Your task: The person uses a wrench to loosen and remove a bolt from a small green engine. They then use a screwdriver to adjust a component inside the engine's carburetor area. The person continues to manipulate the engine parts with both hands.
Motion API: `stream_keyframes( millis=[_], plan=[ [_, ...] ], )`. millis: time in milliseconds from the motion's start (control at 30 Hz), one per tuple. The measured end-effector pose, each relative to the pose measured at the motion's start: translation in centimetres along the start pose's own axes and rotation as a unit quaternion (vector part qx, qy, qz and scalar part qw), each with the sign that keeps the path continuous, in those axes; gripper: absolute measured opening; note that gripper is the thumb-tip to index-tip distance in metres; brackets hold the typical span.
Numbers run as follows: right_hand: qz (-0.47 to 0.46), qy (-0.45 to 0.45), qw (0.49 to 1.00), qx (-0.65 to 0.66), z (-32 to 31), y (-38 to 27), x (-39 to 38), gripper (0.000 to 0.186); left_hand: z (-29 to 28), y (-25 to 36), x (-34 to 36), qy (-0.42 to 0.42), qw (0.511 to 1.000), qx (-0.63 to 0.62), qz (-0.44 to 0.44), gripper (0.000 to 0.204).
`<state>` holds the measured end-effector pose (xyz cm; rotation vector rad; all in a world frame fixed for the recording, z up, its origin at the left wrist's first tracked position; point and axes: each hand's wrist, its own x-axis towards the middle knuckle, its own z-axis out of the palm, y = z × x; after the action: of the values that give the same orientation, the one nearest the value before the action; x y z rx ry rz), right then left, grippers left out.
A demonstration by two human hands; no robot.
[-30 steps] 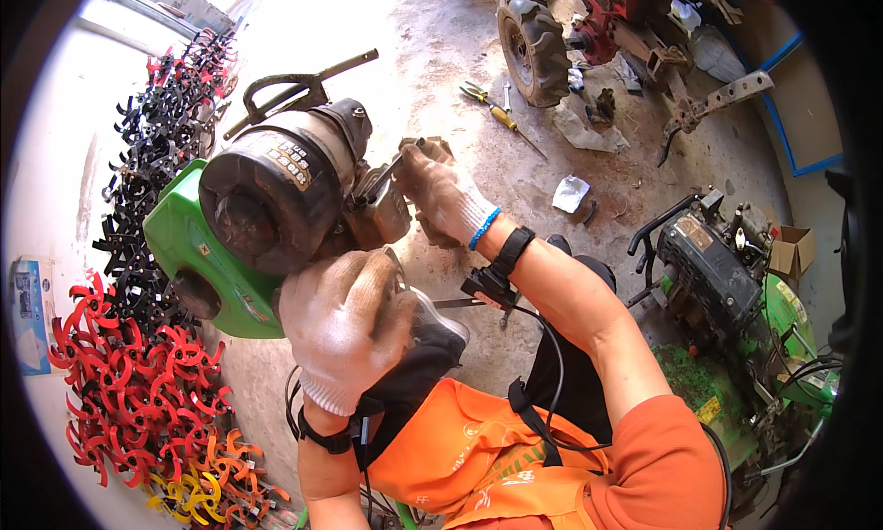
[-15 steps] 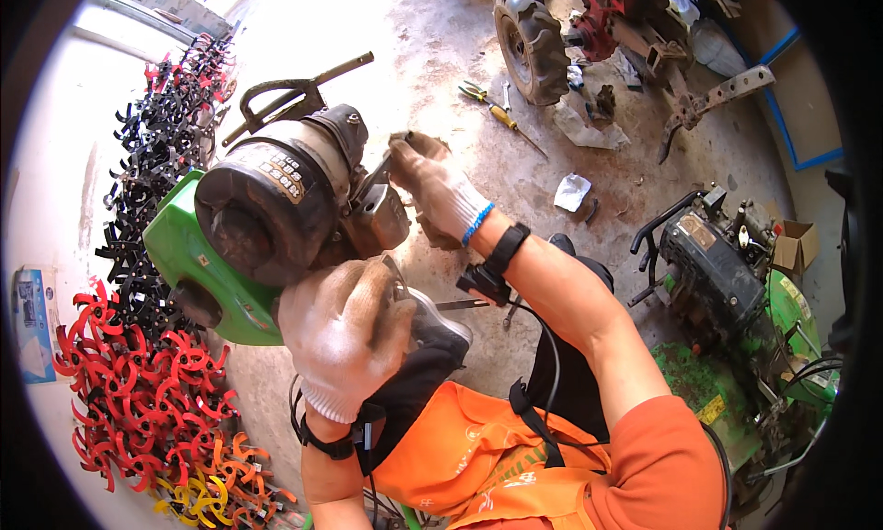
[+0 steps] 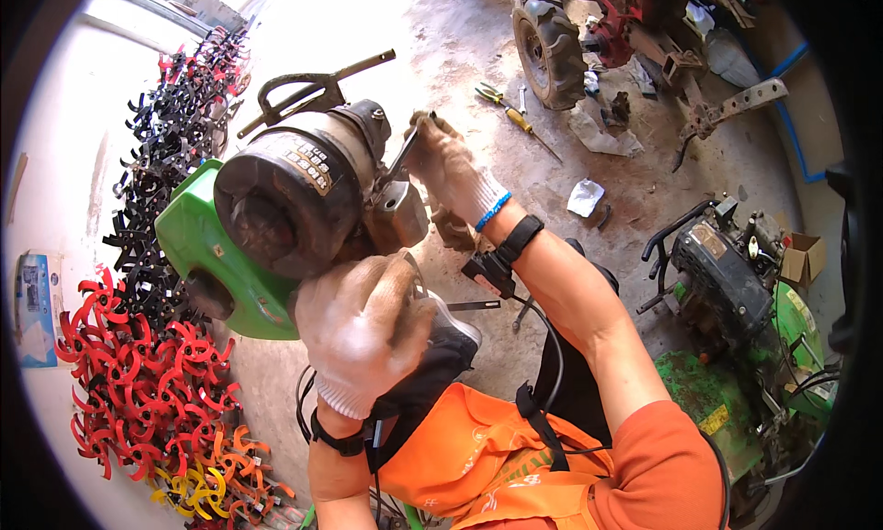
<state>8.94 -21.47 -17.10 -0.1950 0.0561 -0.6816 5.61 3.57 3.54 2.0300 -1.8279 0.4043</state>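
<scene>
A small engine with a round black cover [image 3: 276, 203] and a green housing [image 3: 212, 254] stands before me on the floor. My right hand [image 3: 451, 171], in a white work glove, is closed on a slim metal wrench [image 3: 401, 155], which slants down to the engine's right side just above a grey metal box [image 3: 400, 215]. Below the black cover, my gloved left hand [image 3: 363, 323] is curled against the engine's near side. Its fingertips are partly hidden, and a thin metal edge shows beside them; what it grips I cannot make out.
Heaps of black blades [image 3: 161, 180] and red blades [image 3: 152, 374] line the left wall. Pliers [image 3: 490, 94] and a yellow-handled screwdriver [image 3: 520, 120] lie on the floor beyond. A tyre [image 3: 549, 51] stands at the back, another machine [image 3: 722, 272] at the right.
The whole scene has shifted slightly rightward in the view. Both hands stay at the same places on the engine, and more of the wrench shows by my right hand.
</scene>
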Motion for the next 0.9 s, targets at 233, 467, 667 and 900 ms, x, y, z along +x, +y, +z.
stream_keyframes(
  millis=[233, 467, 667, 900],
  plan=[
    [0.038, 0.110, 0.988, -0.097, -0.8, 0.6, -4.7, 0.019, 0.1, 0.1, 0.2, 0.013, 1.000, 0.018, 0.011, 0.048],
    [0.013, 0.130, 0.976, -0.176, 0.7, 0.3, -5.7, 0.025, 0.1, 0.1, 0.2, 0.015, 1.000, 0.016, 0.016, 0.048],
    [-0.002, 0.128, 0.973, -0.193, 1.4, 0.2, -5.7, 0.030, 0.1, 0.0, 0.2, 0.016, 1.000, 0.018, 0.017, 0.047],
    [0.009, 0.080, 0.972, -0.220, 2.8, -1.0, -4.0, 0.029, -0.1, 0.2, 0.1, -0.002, 1.000, -0.003, -0.002, 0.049]
  ],
)
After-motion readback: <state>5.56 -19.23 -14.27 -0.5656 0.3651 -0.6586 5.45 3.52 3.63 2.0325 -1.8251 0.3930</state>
